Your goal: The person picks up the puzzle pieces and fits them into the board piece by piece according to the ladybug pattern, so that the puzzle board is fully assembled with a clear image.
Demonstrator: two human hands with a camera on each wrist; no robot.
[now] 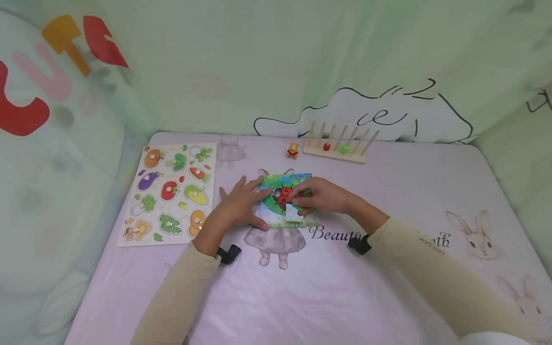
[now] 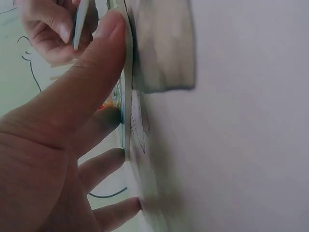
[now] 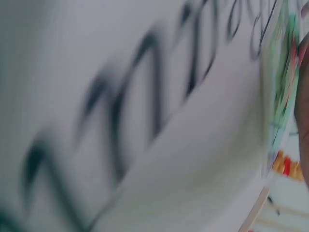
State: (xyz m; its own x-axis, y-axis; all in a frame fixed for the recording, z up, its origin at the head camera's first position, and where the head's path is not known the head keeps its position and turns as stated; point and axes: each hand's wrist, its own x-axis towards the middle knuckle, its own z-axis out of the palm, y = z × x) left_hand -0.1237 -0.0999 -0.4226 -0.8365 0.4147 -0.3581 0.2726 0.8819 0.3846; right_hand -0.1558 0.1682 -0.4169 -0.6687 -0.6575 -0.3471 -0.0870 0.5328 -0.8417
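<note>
A ladybug picture puzzle (image 1: 271, 213) lies on the table in the head view, with a green, blue and grassy scene around the red beetle. My left hand (image 1: 241, 203) spreads its fingers along the board's left side. In the left wrist view its thumb (image 2: 104, 53) lies against the board's edge (image 2: 128, 96). Over the right part of the board, my right hand (image 1: 321, 195) pinches a thin puzzle piece (image 1: 294, 213) between thumb and finger. That piece tilts up from the board. Only a sliver of the right hand (image 3: 303, 106) shows in the right wrist view.
A vegetable knob puzzle (image 1: 183, 205) lies at the left. Behind the ladybug board stand a small yellow bear figure (image 1: 293, 151) and a wooden peg rack (image 1: 334, 154) with a red and a green bead (image 1: 344, 149). Printed cloth covers the table (image 1: 327, 292).
</note>
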